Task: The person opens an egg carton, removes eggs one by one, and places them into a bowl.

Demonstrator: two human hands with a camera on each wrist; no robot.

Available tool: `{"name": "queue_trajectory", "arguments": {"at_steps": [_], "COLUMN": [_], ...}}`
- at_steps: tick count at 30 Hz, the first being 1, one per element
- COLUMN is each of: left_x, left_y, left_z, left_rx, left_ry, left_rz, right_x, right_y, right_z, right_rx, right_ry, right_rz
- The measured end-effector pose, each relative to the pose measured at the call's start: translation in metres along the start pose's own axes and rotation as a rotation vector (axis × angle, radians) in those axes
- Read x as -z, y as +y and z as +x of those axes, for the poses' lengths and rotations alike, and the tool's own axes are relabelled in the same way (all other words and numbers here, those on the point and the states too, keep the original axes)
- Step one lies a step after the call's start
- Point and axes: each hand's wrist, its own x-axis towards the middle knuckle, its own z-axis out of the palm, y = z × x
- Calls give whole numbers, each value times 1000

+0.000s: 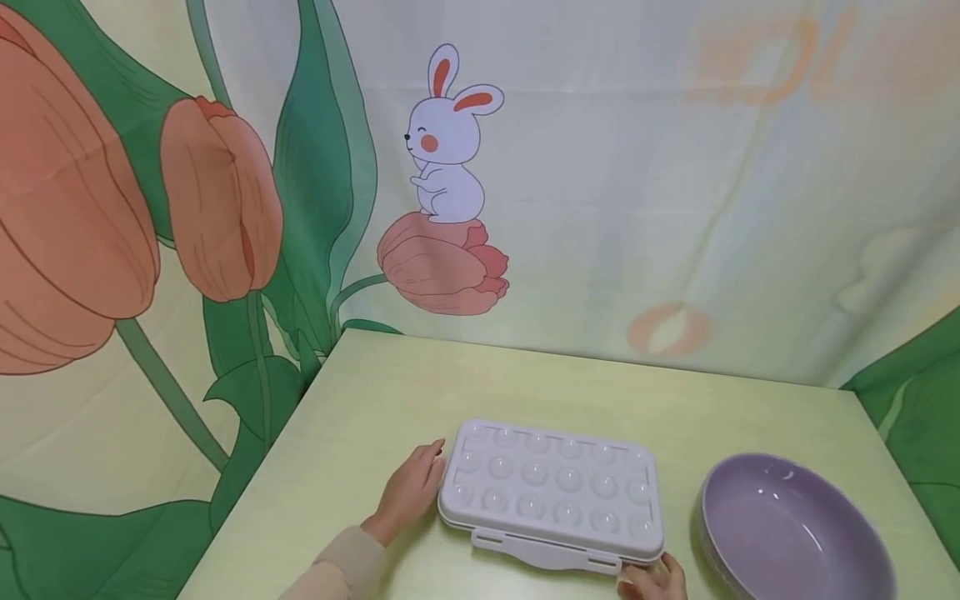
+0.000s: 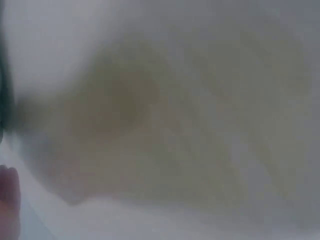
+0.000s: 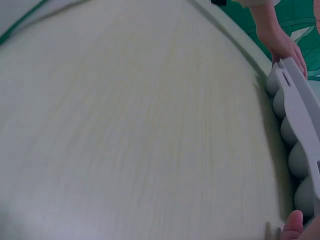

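Observation:
A lidded white egg box [image 1: 551, 483] with rows of round bumps lies closed on the table, its latch flap [image 1: 547, 550] along the near side. My left hand [image 1: 408, 492] rests along the box's left end, fingers fairly straight. At the near right corner, my right hand [image 1: 652, 579] holds the box with curled fingers, partly cut off by the frame's bottom edge. In the right wrist view, the rounded cups [image 3: 297, 160] under the box show beside the right thumb [image 3: 294, 220]. The left wrist view is mostly blurred.
A purple bowl [image 1: 802, 533] stands on the table [image 1: 420, 375] just right of the egg box. Behind the table hangs a cloth backdrop [image 1: 585, 208] printed with tulips and a rabbit.

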Motion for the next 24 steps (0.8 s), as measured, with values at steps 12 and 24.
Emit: {"name": "queue_trajectory", "arguments": {"at_steps": [12,24], "left_x": [-4,7], "left_y": [-9,14], "left_z": [-25,-15], "left_rx": [-157,12], "left_ry": [27,66], "left_rz": [164,-122], "right_x": [8,14], "right_y": [-10,-38], "right_z": [1,-17], "right_rx": [93,192], "right_ry": [116,214], "right_rz": [-127,-200]}}
